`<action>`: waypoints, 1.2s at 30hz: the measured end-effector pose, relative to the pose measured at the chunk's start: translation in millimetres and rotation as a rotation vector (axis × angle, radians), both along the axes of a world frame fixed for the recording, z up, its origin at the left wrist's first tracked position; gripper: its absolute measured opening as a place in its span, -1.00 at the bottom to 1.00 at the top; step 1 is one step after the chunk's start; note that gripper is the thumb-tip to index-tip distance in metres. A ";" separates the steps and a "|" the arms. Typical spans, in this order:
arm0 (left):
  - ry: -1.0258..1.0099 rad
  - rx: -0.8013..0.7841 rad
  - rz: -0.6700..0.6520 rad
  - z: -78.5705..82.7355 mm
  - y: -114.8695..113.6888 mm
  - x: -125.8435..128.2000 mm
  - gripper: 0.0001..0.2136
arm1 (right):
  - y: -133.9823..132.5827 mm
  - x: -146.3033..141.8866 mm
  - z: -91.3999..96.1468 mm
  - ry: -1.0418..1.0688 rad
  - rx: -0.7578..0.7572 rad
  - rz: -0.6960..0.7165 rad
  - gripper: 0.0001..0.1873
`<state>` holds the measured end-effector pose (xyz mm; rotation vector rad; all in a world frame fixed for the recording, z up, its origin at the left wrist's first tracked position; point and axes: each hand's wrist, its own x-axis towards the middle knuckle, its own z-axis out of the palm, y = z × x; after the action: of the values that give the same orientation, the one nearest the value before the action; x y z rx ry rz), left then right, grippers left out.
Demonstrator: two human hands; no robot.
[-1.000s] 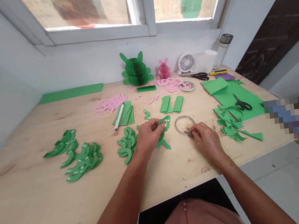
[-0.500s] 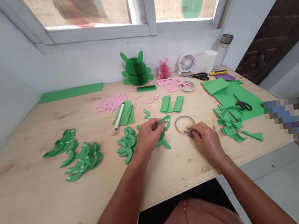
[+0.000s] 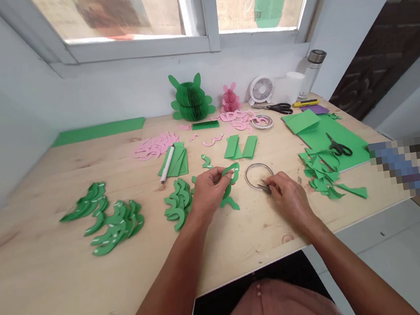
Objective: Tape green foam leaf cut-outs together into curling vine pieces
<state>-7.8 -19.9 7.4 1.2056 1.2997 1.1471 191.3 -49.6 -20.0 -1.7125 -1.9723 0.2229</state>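
My left hand (image 3: 212,191) pinches a curved green paper cutout (image 3: 236,173) that carries a small white strip. Beneath that hand, more green cutouts (image 3: 232,202) lie on the table, partly covered by it. Closed fingers of my right hand (image 3: 287,193) hold a small dark tool with two thin points (image 3: 263,186); its exact kind is hard to make out. Its tips are at the near edge of a thin tape roll (image 3: 259,175) lying flat. Just left of my left hand is a pile of green curved pieces (image 3: 178,203).
Green strips with white marks (image 3: 120,225) lie at left, a white pen (image 3: 167,164) on green paper behind. Green scraps (image 3: 320,176) and black-handled scissors (image 3: 338,147) are at right. Paper figures (image 3: 191,100), a fan (image 3: 262,89) and a bottle (image 3: 313,72) stand along the wall.
Both hands keep almost the same pose and hold the same things. The camera view has shifted very slightly.
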 end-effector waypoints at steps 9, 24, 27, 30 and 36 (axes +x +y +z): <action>-0.001 -0.003 -0.010 -4.2 1.4 -0.6 -0.75 | 1.6 1.1 -1.6 0.052 -0.004 -0.005 -0.79; -0.015 0.010 -0.011 -0.2 -1.5 -1.6 -0.74 | -0.4 4.7 18.0 -0.347 0.028 0.089 -0.82; -0.012 0.013 -0.014 -0.6 -1.2 -2.4 -0.74 | 6.5 9.5 24.2 -0.497 0.015 0.182 -0.81; -0.010 0.014 -0.014 -0.4 -0.4 -2.7 -0.76 | 15.0 14.1 29.5 -0.593 0.017 0.317 -0.82; -0.023 0.010 0.010 4.0 -1.2 -1.2 -0.80 | 27.6 15.3 38.4 -0.712 0.009 0.491 -0.86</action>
<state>-9.1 -21.1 11.3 1.1913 1.2861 1.1728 206.5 -22.0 18.4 -1.3723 -2.8884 -0.2735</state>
